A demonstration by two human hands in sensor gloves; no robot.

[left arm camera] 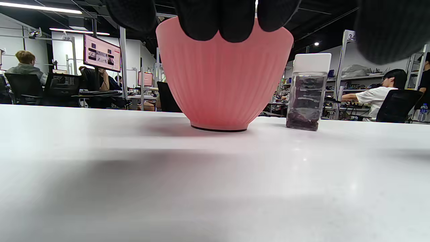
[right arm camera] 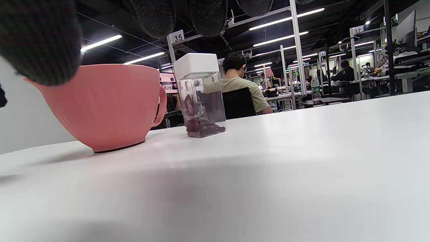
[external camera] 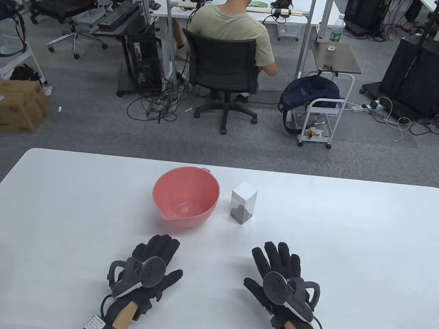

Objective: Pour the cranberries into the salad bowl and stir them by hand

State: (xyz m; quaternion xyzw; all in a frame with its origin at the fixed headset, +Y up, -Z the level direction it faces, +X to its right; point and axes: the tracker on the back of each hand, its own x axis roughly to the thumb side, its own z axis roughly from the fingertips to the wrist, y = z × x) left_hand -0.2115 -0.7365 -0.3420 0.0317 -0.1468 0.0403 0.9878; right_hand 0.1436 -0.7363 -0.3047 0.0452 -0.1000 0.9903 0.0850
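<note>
A pink salad bowl [external camera: 186, 196] with a spout stands mid-table, nothing visible inside it. To its right stands a clear square jar [external camera: 243, 203] with a white lid and dark cranberries at its bottom. My left hand [external camera: 151, 265] lies flat on the table just below the bowl, fingers straight. My right hand [external camera: 277, 270] lies flat lower right of the jar, fingers spread. Neither hand touches anything but the table. The bowl [left arm camera: 223, 77] and jar [left arm camera: 307, 94] fill the left wrist view; bowl [right arm camera: 100, 104] and jar [right arm camera: 201, 97] also show in the right wrist view.
The white table [external camera: 343, 240] runs wide on both sides of the hands. Beyond its far edge a person sits in a black office chair [external camera: 223, 68]; a wheeled cart [external camera: 325, 113] with a backpack stands to the right.
</note>
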